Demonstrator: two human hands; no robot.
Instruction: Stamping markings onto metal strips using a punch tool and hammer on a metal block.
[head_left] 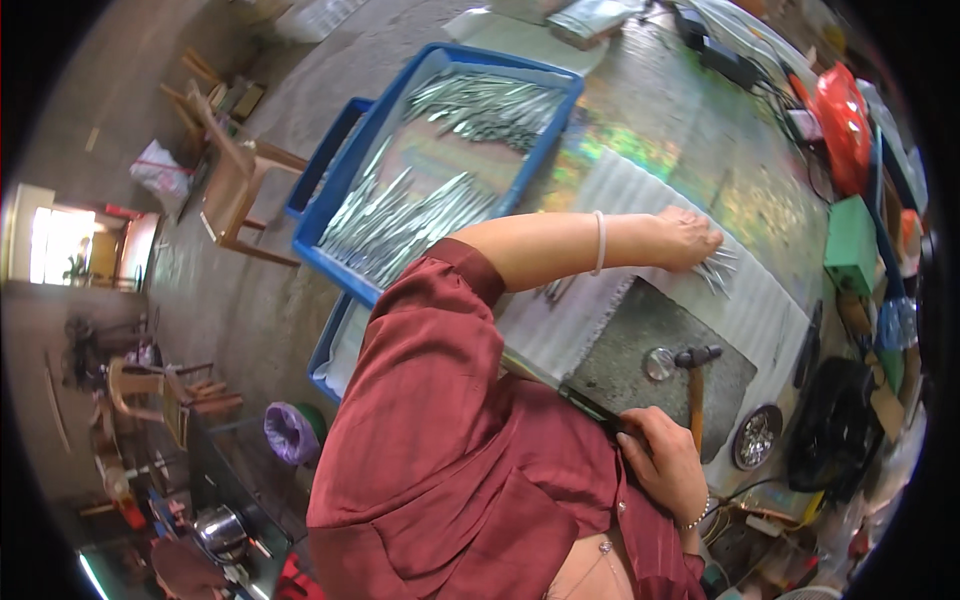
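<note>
My left hand point(690, 240), with a pale bangle on its wrist, reaches across a white foam sheet point(625, 195). Its fingers are closed over a small bunch of thin silvery metal rods point(719, 272), whose ends stick out beside it. Close to my body, my right hand point(665, 460) is curled at the near edge of a dark grey slab point(660, 345); whatever is in its fingers is hidden. A hammer point(697, 395) with a wooden handle lies partly on the slab, just beyond that hand. Near its head sits a small round clear object point(659, 363).
A blue tray point(572, 105) holds two rows of slender silvery pieces. To the right are a round dish point(740, 440) of small shiny bits, a black bag point(835, 425), a green box point(849, 245) and a red plastic bag point(842, 130). A wooden chair point(235, 190) stands left.
</note>
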